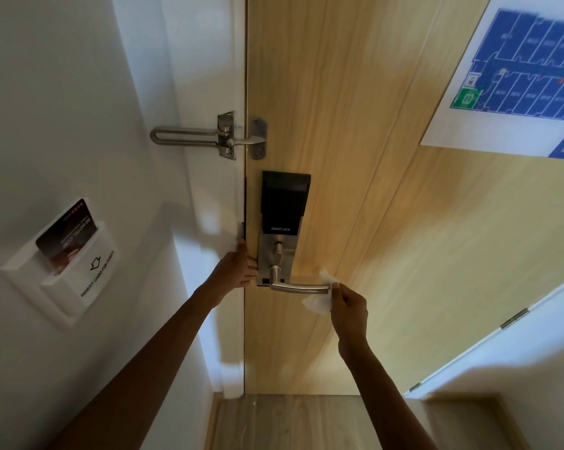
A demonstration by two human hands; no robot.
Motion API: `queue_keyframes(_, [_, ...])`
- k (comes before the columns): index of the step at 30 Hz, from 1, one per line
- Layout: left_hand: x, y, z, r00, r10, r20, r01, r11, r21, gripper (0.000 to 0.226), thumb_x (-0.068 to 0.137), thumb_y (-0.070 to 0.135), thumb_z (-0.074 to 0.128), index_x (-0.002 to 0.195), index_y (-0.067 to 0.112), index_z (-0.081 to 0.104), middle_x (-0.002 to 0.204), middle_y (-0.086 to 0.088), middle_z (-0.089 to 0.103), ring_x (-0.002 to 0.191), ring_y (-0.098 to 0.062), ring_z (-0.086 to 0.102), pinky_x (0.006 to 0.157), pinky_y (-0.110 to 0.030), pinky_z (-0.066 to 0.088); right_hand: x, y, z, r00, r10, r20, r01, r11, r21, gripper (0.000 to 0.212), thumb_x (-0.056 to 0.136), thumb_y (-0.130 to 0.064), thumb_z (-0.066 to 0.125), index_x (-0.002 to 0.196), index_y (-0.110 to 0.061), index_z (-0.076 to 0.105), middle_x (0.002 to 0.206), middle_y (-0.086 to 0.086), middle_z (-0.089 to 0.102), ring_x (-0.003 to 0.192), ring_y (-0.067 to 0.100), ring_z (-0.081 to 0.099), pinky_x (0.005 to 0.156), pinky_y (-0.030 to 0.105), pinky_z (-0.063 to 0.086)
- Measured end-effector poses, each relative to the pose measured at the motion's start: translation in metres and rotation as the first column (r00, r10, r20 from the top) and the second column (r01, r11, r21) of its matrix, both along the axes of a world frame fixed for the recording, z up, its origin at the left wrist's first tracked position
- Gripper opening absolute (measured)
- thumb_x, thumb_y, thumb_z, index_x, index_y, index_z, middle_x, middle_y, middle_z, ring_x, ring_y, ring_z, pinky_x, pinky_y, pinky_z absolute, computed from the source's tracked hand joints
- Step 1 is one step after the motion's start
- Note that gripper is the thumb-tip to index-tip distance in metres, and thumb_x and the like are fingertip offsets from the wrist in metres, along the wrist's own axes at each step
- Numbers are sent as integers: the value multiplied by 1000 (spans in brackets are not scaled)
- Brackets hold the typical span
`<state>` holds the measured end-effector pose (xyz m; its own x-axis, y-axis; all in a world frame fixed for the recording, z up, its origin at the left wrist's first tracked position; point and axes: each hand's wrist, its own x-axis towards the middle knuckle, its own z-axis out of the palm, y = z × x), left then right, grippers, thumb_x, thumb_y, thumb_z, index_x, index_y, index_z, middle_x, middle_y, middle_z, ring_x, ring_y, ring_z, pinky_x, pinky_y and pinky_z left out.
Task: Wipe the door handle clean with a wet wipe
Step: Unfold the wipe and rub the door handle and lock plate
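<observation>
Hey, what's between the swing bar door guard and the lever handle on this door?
The black smart lock panel and thumb-turn, in the head view.

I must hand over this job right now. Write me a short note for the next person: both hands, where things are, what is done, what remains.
Left hand: empty, braced on the door edge beside the lock plate.
Right hand: fingers pinch the wet wipe at the free tip of the door handle.
Done: wipe is at the handle's end; how much is already wiped cannot be told.
Left: wipe the lever along to its base.
</observation>
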<state>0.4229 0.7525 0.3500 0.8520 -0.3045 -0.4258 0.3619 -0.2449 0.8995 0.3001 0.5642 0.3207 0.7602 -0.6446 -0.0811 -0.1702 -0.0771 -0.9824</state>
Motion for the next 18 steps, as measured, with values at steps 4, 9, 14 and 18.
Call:
queue_keyframes(4, [3,-1,-2,999,8,-37,-9,999,-33,62,99,52,16,89,7,57,82,-4,63,81,-12,64,63,-17,48,-10,-7,6,1000,22,21,-16,972,-234,28,99,-23,49,110,-11,72,94,3,72,80,3,62,63,17,45])
queue_keyframes(9, [3,1,-1,999,13,-44,-16,998,-66,62,98,54,16,87,8,55,78,-2,62,75,-12,63,58,-16,51,-3,-29,-5,993,-119,-22,121,981,152,21,96,-22,55,101,-12,73,91,5,71,88,24,64,79,39,55])
queue_keyframes(14, [5,1,-7,999,-11,-32,10,999,-52,61,98,54,13,89,10,54,80,-2,61,75,-9,61,55,-13,50,3,-15,-14,1000,-29,-11,26,631,775,37,96,-19,54,129,-1,53,116,17,64,105,29,60,84,38,50])
queue_keyframes(18, [7,0,-7,1000,-2,-26,1,999,-48,63,98,54,13,91,8,56,85,-3,62,76,-9,61,59,-16,49,-1,-1,-11,994,-73,82,-39,468,883,41,101,-24,43,137,-4,48,121,15,63,110,26,60,94,37,47])
